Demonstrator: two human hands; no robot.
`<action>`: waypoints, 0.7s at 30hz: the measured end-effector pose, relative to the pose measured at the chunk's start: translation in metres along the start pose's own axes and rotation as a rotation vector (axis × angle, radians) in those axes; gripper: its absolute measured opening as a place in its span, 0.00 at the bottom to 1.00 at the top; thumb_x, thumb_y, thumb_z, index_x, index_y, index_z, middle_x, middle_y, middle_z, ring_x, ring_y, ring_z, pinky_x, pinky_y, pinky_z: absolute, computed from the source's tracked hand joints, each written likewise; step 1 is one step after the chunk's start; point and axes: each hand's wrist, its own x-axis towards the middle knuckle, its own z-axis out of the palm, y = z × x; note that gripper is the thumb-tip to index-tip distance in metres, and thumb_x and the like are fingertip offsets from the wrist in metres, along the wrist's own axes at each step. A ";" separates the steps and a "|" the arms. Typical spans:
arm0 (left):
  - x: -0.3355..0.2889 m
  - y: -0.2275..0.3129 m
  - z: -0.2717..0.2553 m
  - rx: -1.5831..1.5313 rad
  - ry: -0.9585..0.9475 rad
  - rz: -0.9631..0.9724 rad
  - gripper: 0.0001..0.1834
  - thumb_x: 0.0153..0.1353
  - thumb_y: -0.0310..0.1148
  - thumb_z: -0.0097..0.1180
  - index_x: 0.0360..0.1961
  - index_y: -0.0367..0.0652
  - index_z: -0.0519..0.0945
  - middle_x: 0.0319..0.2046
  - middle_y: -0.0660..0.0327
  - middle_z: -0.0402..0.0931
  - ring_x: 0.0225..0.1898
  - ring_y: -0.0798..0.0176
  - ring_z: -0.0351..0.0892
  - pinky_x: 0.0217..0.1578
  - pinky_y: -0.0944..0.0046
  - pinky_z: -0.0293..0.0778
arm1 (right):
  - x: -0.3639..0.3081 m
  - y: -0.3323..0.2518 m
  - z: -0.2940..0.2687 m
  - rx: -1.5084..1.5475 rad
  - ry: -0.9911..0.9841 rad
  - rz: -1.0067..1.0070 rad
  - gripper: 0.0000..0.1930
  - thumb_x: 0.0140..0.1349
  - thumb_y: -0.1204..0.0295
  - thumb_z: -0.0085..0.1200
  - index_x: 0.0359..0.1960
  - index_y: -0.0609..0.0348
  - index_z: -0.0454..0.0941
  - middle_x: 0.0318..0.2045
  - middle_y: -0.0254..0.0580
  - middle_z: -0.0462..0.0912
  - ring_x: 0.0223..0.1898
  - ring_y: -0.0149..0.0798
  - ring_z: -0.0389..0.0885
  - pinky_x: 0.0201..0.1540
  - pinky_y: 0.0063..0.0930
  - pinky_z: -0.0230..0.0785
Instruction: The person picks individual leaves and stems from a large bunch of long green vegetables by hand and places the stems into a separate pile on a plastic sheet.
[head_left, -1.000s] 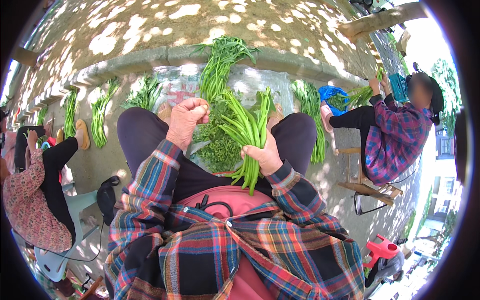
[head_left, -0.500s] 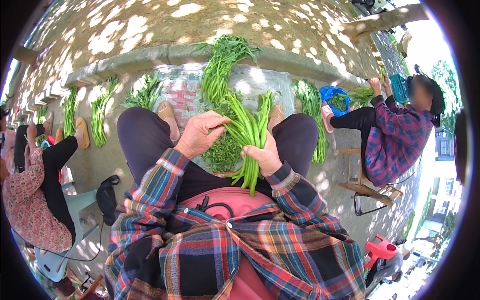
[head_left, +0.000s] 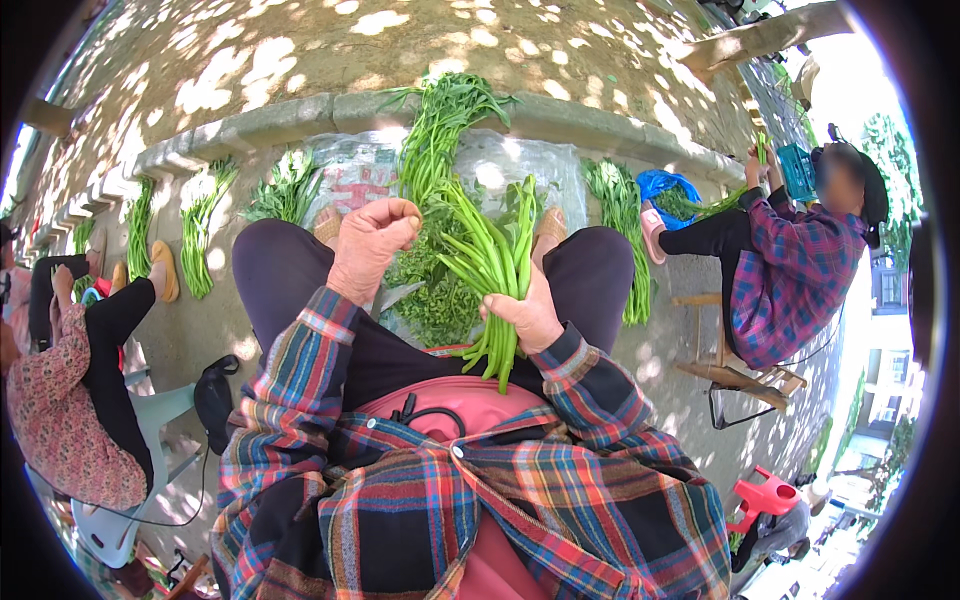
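The right hand is clamping one bunch of green stems mid-frame; the left hand, just left, is pressing its fingertips together, anything between them unclear. One larger bundle is lying upper centre; one blue bag, upper right, is holding greens.

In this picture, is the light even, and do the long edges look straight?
Head view: light is uneven, sun spots dapple the ground; head view: the far right is washed out; head view: the kerb bows, probably lens distortion, inside a black rim; head view: green stalks in the right hand look fairly sharp.
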 end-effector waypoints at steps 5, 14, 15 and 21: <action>-0.008 -0.012 0.009 0.420 -0.121 0.186 0.15 0.49 0.19 0.55 0.40 0.38 0.78 0.32 0.65 0.74 0.28 0.74 0.70 0.31 0.74 0.69 | 0.000 0.003 -0.002 -0.006 0.045 0.013 0.26 0.46 0.79 0.56 0.50 0.61 0.62 0.32 0.37 0.74 0.24 0.29 0.75 0.27 0.23 0.71; -0.017 0.005 0.011 0.840 -0.247 0.591 0.11 0.48 0.22 0.57 0.35 0.39 0.80 0.29 0.58 0.76 0.32 0.61 0.75 0.34 0.66 0.71 | 0.000 0.003 -0.001 -0.033 0.072 0.001 0.25 0.46 0.80 0.54 0.49 0.62 0.63 0.33 0.37 0.74 0.25 0.31 0.75 0.28 0.24 0.71; -0.017 0.008 0.012 0.915 -0.257 0.644 0.10 0.47 0.22 0.57 0.33 0.39 0.80 0.29 0.58 0.76 0.32 0.60 0.75 0.33 0.66 0.71 | 0.000 0.002 -0.001 -0.031 0.077 0.004 0.25 0.46 0.80 0.54 0.49 0.62 0.63 0.33 0.37 0.74 0.25 0.31 0.75 0.28 0.24 0.71; -0.020 0.020 0.017 1.050 -0.228 0.758 0.06 0.45 0.21 0.56 0.26 0.42 0.79 0.24 0.60 0.76 0.28 0.59 0.74 0.29 0.67 0.68 | 0.000 0.000 -0.002 0.000 0.056 0.018 0.23 0.46 0.84 0.52 0.47 0.63 0.64 0.33 0.37 0.74 0.26 0.30 0.74 0.30 0.24 0.71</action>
